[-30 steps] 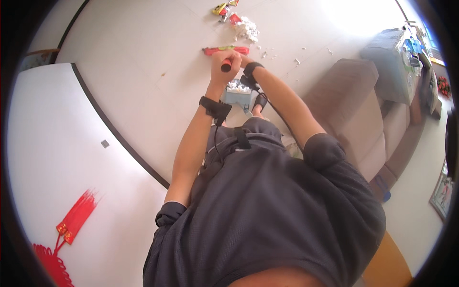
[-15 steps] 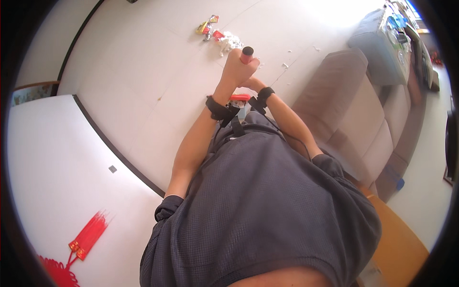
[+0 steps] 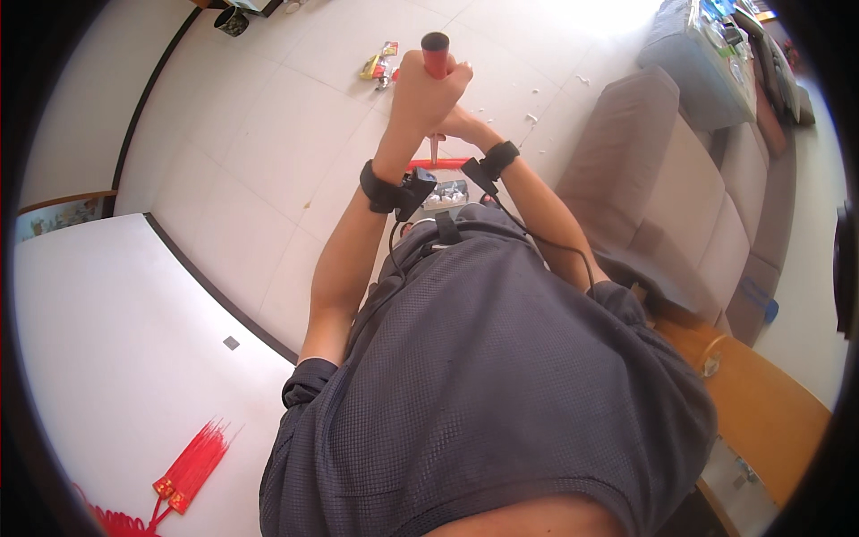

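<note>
My left hand (image 3: 418, 97) is closed around the top of a red, long-handled broom (image 3: 436, 61), whose dark round end points up toward me. Just below it, my right hand (image 3: 458, 123) grips the same handle, its fingers partly hidden behind the left hand. A narrow stretch of pole shows beneath the hands. It runs down to a red crosspiece at floor level, seen between my wrists. Near my feet, behind that crosspiece, lies a greyish thing with white bits (image 3: 447, 191), partly covered; its kind is unclear. Black straps with small devices sit on both wrists.
Crumpled red and yellow wrappers (image 3: 380, 67) and white scraps (image 3: 531, 118) lie on the tiled floor. A brown sofa (image 3: 626, 170) stands at right, a white surface (image 3: 116, 313) with a red tassel (image 3: 192, 465) at left. A wooden chair (image 3: 761, 394) is at lower right.
Both hands and the handle's top have moved up and slightly left in view. The red crosspiece now shows wider below them, and the white heap beyond the hands is no longer seen there.
</note>
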